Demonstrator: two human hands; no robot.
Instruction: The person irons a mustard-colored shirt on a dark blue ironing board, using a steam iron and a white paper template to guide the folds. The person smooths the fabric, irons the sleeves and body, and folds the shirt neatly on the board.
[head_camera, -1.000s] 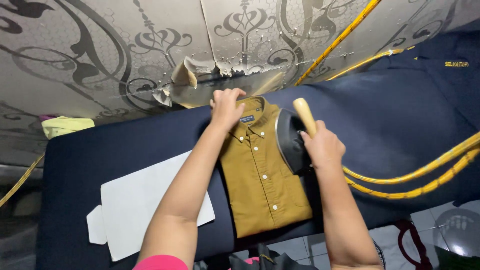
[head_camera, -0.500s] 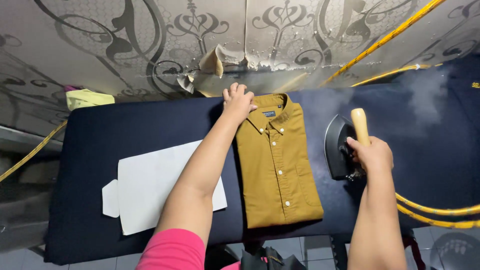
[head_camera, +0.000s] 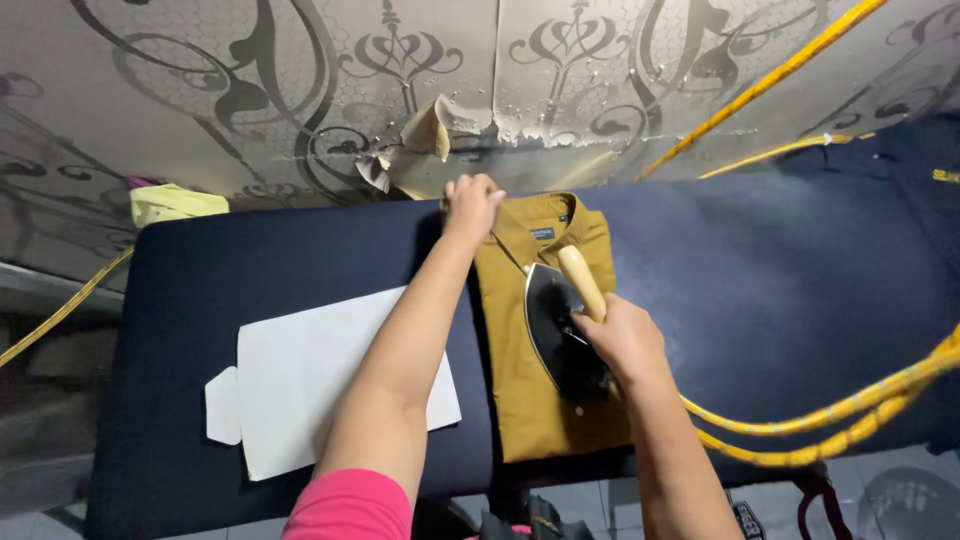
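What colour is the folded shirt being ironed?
Mustard brown, with a small dark label inside the collar. The shirt shows best in the head view, lying on the dark blue board.

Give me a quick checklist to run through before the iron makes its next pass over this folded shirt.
1. Iron flat on the mustard shirt: ok, its sole rests on the front.
2. Right hand grip on the wooden handle: ok.
3. Left hand away from the iron: ok, it pins the collar end.
4. Yellow cords off the shirt: ok, they trail right.
5. White card out of the path: ok, it lies left on the board.
6. Creases under the iron: cannot tell.
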